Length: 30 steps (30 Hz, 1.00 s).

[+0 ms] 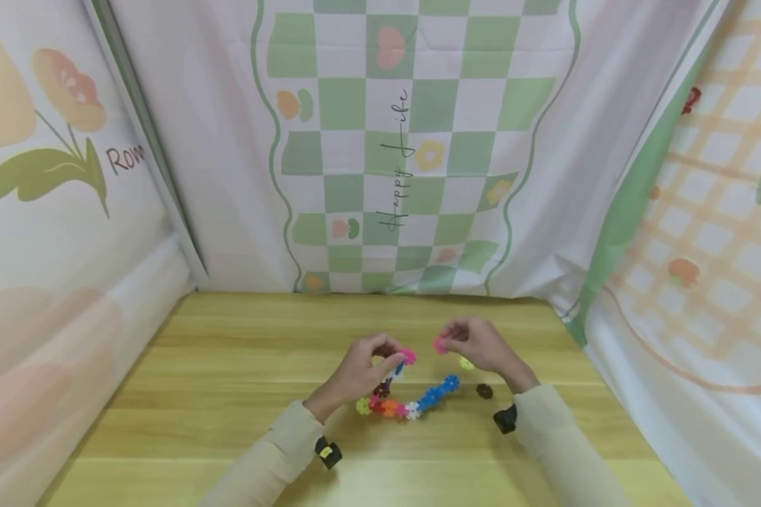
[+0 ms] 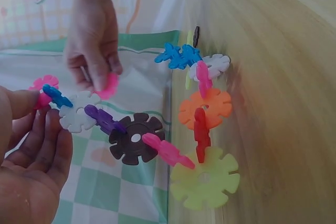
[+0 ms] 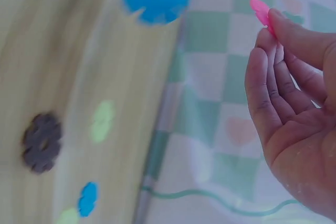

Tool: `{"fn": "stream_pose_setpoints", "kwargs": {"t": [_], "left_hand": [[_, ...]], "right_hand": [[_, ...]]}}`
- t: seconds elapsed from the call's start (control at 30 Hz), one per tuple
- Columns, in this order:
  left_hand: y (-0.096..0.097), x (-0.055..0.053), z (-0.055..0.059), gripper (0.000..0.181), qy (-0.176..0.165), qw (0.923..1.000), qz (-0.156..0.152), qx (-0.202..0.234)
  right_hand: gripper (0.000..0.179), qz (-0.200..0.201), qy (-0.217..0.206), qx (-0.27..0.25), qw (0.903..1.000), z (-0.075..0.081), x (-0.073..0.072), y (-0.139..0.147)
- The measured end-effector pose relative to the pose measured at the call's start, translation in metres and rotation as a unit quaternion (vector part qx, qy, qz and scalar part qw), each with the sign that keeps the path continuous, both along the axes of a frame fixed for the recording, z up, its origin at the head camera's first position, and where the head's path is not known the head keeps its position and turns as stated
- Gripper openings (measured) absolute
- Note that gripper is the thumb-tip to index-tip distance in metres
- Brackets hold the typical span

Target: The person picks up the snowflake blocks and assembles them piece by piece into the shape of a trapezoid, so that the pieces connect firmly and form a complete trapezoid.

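Observation:
My left hand (image 1: 359,367) pinches a pink snowflake disc (image 1: 409,357) at one end of a chain of interlocked plastic discs. In the left wrist view the chain hangs from there through a blue disc (image 2: 56,96), a white disc (image 2: 79,119), a purple one, a dark brown disc (image 2: 128,148) and a pink one. It continues through a yellow-green disc (image 2: 202,187), red, orange (image 2: 197,109), pink and white ones to the blue end (image 1: 440,391). My right hand (image 1: 482,345), apart from the chain, holds a separate pink disc (image 3: 261,11) between thumb and finger.
Loose discs lie on the wooden table (image 1: 196,394) under and beside the right hand: a dark brown disc (image 1: 485,391), a yellow-green disc (image 3: 103,121) and a blue disc (image 3: 87,199). Patterned cloth (image 1: 222,176) encloses the table's back and sides.

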<state>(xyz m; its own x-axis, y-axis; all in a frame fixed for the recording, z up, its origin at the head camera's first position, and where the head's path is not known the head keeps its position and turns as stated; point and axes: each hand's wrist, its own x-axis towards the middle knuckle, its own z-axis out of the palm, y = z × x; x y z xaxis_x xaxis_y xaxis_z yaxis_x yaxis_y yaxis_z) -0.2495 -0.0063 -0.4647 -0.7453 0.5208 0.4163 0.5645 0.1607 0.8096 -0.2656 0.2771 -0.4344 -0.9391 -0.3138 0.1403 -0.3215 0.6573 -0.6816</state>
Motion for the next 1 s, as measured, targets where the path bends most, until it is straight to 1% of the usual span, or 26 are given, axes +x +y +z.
{"fn": "stream_pose_setpoints", "kwargs": {"t": [0.1,0.2,0.3,0.4,0.5,0.67,0.8,1.0], "left_hand": [[0.001,0.000,0.001,0.014,0.008,1.0000,0.003,-0.004],[0.001,0.000,0.001,0.014,0.027,0.9996,0.005,-0.006],[0.002,0.000,0.003,0.013,0.046,0.9989,0.005,-0.005],[0.002,0.001,0.004,0.012,0.057,0.9984,0.002,-0.005],[0.003,0.001,0.005,0.011,0.068,0.9977,0.005,-0.007],[0.004,-0.001,0.005,0.010,0.105,0.9942,0.017,-0.012],[0.005,-0.002,0.005,0.010,0.135,0.9905,0.021,-0.009],[0.007,-0.002,0.007,0.009,0.197,0.9794,0.043,-0.010]], "right_hand": [[0.022,0.011,-0.001,-0.011,0.9999,0.013,0.007,-0.007],[0.026,0.024,-0.004,-0.023,0.9994,0.026,0.014,-0.014],[0.027,0.041,-0.014,-0.038,0.9983,0.038,0.020,-0.022],[0.025,0.051,-0.026,-0.047,0.9973,0.047,0.027,-0.029],[0.023,0.045,-0.034,-0.041,0.9976,0.054,0.032,-0.035],[0.023,0.037,-0.042,-0.039,0.9976,0.061,0.037,-0.042],[0.020,0.029,-0.045,-0.040,0.9978,0.065,0.039,-0.048],[0.016,-0.002,-0.047,-0.038,0.9982,0.069,0.039,-0.058]]}}
